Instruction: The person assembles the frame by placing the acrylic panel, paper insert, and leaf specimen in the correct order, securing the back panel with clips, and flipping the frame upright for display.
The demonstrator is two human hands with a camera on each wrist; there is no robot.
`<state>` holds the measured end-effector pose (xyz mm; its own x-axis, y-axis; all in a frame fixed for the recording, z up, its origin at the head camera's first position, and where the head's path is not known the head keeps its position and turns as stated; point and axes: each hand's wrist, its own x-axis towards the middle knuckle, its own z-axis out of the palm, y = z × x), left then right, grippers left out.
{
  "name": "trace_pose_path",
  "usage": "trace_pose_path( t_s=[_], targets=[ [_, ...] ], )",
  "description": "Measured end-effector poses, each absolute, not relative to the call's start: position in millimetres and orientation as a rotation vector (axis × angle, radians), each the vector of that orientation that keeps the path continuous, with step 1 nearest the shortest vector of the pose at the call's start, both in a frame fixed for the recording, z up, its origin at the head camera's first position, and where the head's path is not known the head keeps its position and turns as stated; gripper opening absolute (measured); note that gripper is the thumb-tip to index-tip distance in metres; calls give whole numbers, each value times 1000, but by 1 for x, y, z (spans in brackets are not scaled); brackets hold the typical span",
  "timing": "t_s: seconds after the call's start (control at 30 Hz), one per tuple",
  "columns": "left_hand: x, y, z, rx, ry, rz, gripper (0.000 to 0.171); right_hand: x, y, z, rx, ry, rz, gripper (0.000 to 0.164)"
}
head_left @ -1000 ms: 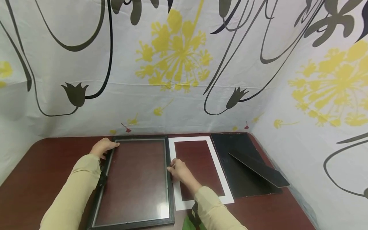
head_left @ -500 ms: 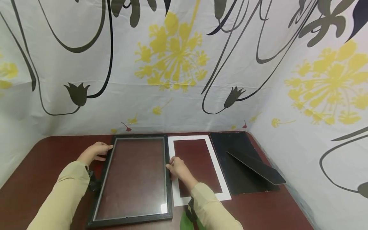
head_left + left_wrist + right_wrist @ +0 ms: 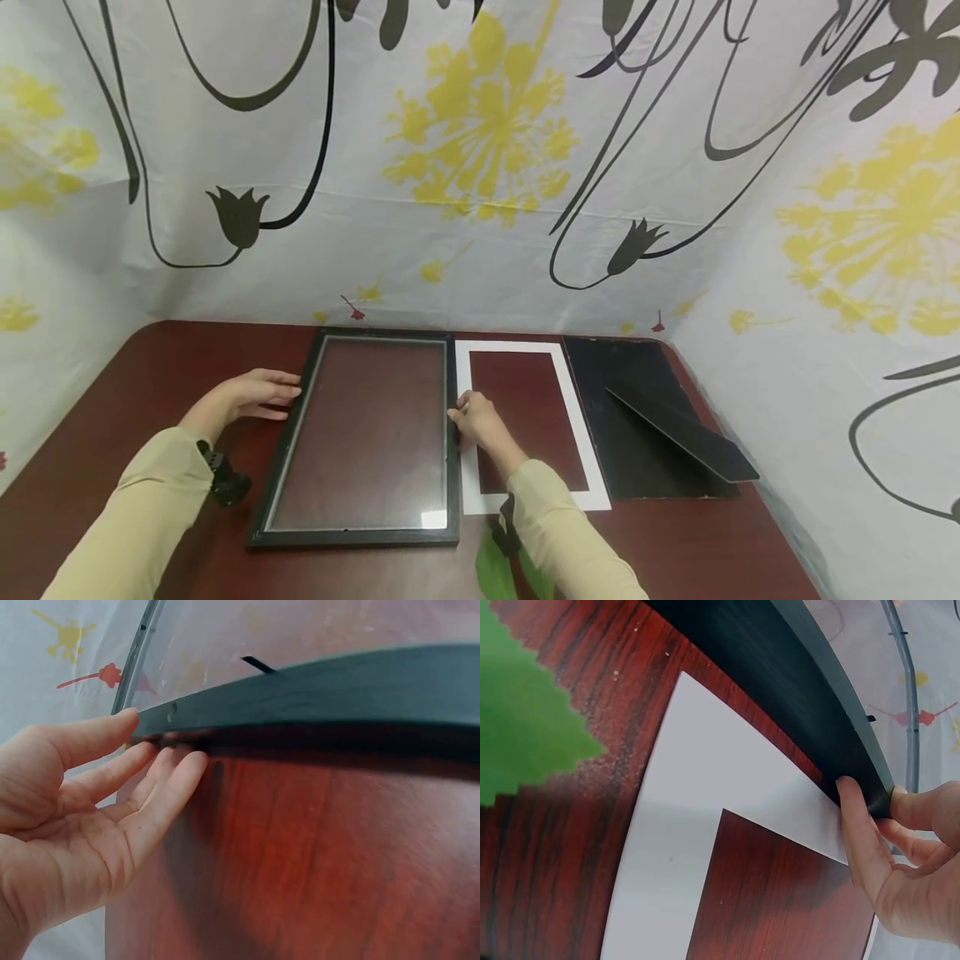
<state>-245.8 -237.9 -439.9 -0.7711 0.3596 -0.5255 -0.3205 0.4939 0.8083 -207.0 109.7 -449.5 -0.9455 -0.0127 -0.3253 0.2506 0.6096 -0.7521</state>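
Observation:
A black picture frame (image 3: 360, 539) lies face-on to me on the table, with a clear pane (image 3: 375, 433) inside its rim. My left hand (image 3: 255, 393) is at its left side, fingers extended; in the left wrist view the thumb lies at the upper rim (image 3: 300, 690) and the other fingertips reach its lower edge. On the opposite side, my right hand (image 3: 480, 421) pinches the frame's right rim, thumb above and fingers along the outer side (image 3: 780, 682). Beneath that hand is a white mat (image 3: 584, 450) with a rectangular opening.
A black backing board (image 3: 630, 475) lies at the right, its stand flap (image 3: 682, 433) sticking up at an angle. Green leaf shapes (image 3: 495, 571) show by my right sleeve. The reddish-brown table (image 3: 172, 350) meets a patterned cloth (image 3: 360, 208) behind.
My left hand has slid from near the frame's upper left corner down along its left side, its fingers straightening. The right hand stays on the right rim. The head view has shifted.

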Motion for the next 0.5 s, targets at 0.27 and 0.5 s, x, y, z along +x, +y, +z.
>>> trace_pose_path(
  t_s=[0.27,0.5],
  targets=[
    [-237,-239,-442,106,2058,1348,72,-210,113,-447,204,2512,-1261,17],
    [-229,-237,-444,60,2052,1365,71,-210,113,-449,179,2508,-1268,16]
  ],
)
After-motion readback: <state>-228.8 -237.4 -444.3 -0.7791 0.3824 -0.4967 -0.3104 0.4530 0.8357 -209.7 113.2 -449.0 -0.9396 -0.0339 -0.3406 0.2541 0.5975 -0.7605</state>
